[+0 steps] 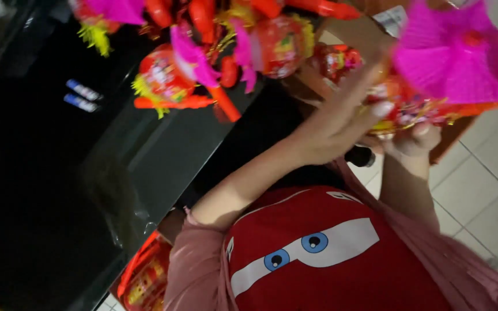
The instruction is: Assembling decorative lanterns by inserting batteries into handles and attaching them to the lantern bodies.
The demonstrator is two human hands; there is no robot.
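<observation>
One view only here, the head-worn camera, looking steeply down and rolled well off level, so the tiled floor [491, 190] runs up the right side and the dark glossy counter [162, 150] slants across the left. It sits very close in, with the wearer's red cartoon-eyed shirt [329, 259] filling the bottom of the frame. Up top, the bright paper decorations [456, 57] crowd the lens, blurred and cut off by the edge.

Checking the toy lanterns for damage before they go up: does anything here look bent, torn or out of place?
Nothing looks broken. The left hand and right hand hold a red lantern with a pink fan; more lanterns lie in a loose jumble on the black counter. Motion blur hides fine damage.
</observation>
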